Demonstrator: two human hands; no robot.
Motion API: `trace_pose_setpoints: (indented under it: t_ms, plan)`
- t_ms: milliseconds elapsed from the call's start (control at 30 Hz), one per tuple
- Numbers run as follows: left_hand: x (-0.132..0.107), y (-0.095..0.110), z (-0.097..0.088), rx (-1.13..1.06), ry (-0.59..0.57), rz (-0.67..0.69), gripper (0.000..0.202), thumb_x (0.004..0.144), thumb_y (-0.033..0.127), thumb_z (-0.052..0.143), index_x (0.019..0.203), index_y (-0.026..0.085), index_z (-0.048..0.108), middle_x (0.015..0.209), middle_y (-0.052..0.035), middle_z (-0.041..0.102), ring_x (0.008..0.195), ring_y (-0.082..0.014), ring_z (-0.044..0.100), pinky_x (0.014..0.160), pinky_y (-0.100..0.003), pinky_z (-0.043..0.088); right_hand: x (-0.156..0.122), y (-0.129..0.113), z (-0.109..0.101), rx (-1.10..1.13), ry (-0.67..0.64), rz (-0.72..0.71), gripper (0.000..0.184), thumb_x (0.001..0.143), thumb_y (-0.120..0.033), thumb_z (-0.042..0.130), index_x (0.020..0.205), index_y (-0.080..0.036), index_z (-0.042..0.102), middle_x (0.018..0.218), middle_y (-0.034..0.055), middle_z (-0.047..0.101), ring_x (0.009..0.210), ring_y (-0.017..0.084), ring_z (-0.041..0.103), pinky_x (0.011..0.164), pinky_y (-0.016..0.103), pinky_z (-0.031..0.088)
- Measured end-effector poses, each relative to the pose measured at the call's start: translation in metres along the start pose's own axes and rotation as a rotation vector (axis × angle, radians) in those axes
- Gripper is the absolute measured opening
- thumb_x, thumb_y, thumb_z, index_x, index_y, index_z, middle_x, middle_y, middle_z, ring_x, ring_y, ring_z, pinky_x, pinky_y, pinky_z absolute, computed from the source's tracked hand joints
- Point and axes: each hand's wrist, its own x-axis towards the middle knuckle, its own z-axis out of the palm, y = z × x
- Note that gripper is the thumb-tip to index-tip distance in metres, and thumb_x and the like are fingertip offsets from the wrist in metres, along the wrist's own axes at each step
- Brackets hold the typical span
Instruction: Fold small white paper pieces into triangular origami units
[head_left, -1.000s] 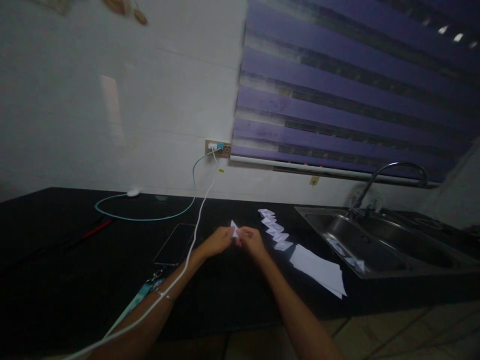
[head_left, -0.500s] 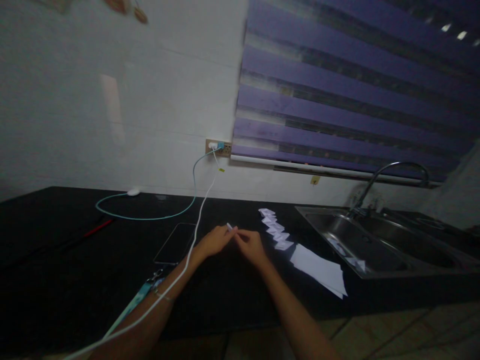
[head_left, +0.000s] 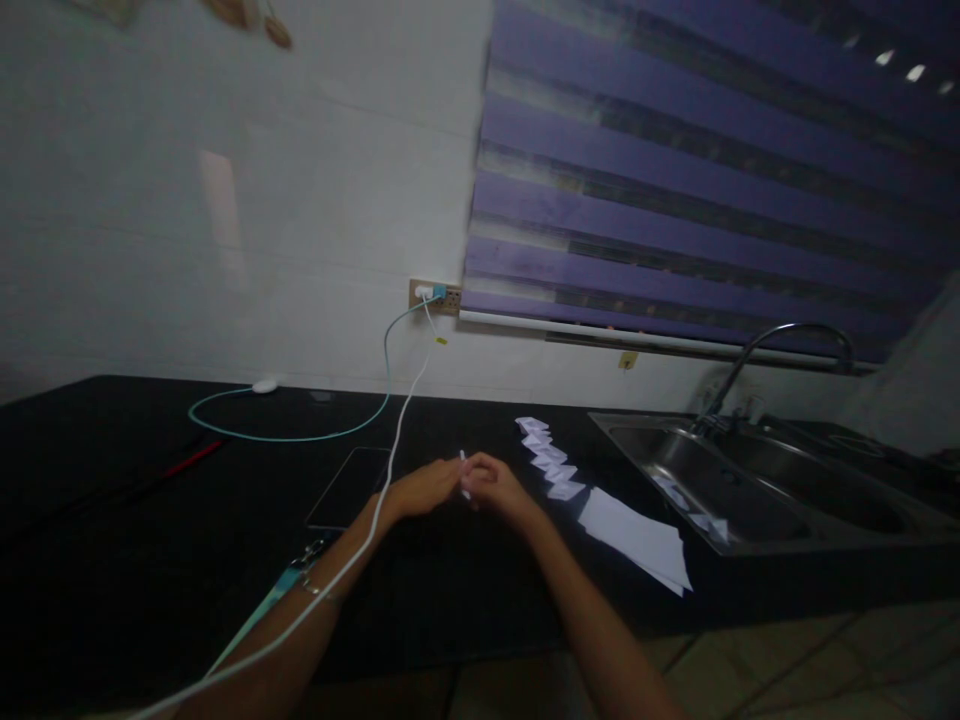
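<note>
Paper piece (head_left: pixel 463 456), small, white and folded, is what I've got going here, seen nearly edge-on where my hands meet above the black countertop (head_left: pixel 450 590). My right hand (head_left: pixel 499 488) has its fingers curled in, pinched around it. My left hand (head_left: pixel 429 487) comes in from 9 o'clock, fingers close together with the tips against the paper; its thumb is hidden, so I can't tell if it's really gripping. Looks to me like I'm mid-crease, squeezing a fold, though it's too small to make out. I'd say the next move calls for lined-up edges and a firm pinch along the crease. Going outward: a zigzag row of folded papers (head_left: pixel 550 457) just before 3 o'clock, a stack of white sheets (head_left: pixel 641 538) between 3 and 4, the sink (head_left: pixel 630 450) farther off at 3, and a dark phone (head_left: pixel 347 490) at 9.
</note>
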Motion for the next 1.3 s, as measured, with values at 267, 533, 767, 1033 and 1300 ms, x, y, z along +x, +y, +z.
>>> trace_pose_setpoints:
  t_ms: [267,533,767,1033,1300]
  plan:
    - [0.002,-0.004,0.004,0.108,-0.018,0.069,0.025,0.088,0.025,0.049,0.111,0.02,0.059,0.108,-0.009,0.065,0.095,-0.0235,0.06,0.09,-0.033,0.041,0.001,0.0,0.0,0.119,-0.017,0.029,0.035,0.066,-0.04,0.077,0.086,-0.019,0.056,0.074,-0.0009,0.059,0.061,0.011,0.056,0.052,0.022,0.046]
    - [-0.004,0.003,-0.005,0.04,0.105,-0.088,0.027,0.09,0.043,0.046,0.087,0.021,0.062,0.088,-0.0054,0.067,0.084,-0.0219,0.059,0.077,-0.028,0.042,0.002,0.002,0.0,-0.118,0.05,-0.031,0.016,0.072,-0.03,0.065,0.075,-0.017,0.056,0.059,-0.0038,0.053,0.052,0.009,0.049,0.051,0.02,0.039]
    - [-0.002,0.013,-0.007,-0.167,0.082,-0.08,0.043,0.09,0.055,0.04,0.082,0.017,0.06,0.073,-0.0012,0.057,0.071,-0.0163,0.051,0.062,-0.024,0.04,-0.002,0.0,0.001,-0.239,0.032,-0.112,0.005,0.069,-0.018,0.056,0.072,-0.015,0.059,0.057,-0.0055,0.045,0.052,0.008,0.04,0.051,0.02,0.032]
    - [-0.002,0.011,-0.006,-0.265,0.051,-0.09,0.046,0.09,0.058,0.037,0.073,0.017,0.049,0.062,0.0033,0.043,0.056,-0.0108,0.041,0.051,-0.021,0.034,-0.004,-0.004,0.003,-0.243,0.008,-0.105,0.006,0.071,-0.02,0.058,0.069,-0.015,0.057,0.058,-0.0052,0.045,0.052,0.008,0.041,0.051,0.02,0.032]
    - [0.005,0.011,-0.005,-0.121,0.304,-0.218,0.042,0.087,0.058,0.041,0.077,0.019,0.053,0.065,0.0021,0.053,0.062,-0.0138,0.048,0.057,-0.023,0.037,0.003,0.0,-0.002,-0.482,0.298,-0.201,0.019,0.079,-0.031,0.058,0.072,-0.014,0.063,0.063,0.0004,0.058,0.06,0.013,0.053,0.057,0.023,0.039]
